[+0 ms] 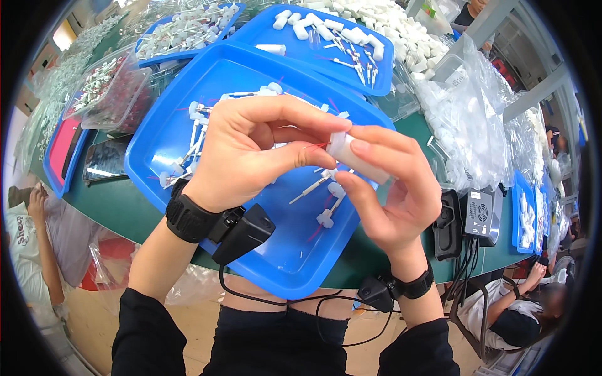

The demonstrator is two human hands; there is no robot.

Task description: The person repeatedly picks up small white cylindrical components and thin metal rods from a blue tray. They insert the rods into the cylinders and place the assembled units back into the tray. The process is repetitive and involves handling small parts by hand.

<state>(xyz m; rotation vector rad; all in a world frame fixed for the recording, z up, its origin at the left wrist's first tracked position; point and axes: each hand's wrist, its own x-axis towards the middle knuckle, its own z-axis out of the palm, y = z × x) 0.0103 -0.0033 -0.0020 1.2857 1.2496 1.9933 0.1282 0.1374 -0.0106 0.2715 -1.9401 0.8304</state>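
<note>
Above the big blue tray (285, 276), my right hand (401, 188) grips a small white cylinder (364, 161) between thumb and fingers, tilted with one end toward my left hand. My left hand (251, 144) curls around that end, which has a translucent white rim. Its forefinger tip touches the rim, and the thumb lies just below. Thin red threads (318, 146) stick out of this end toward the left thumb. Lying in the tray below are several white rods with round translucent caps (325, 218) and red threads. My hands hide part of them.
Behind stand a blue tray of white cylinders and rods (382, 81) and another of capped parts (188, 31). A clear tub (113, 94) and a phone (108, 160) lie left. Plastic bags (464, 119) and a black box with cables (481, 213) sit right. Other people are at both sides.
</note>
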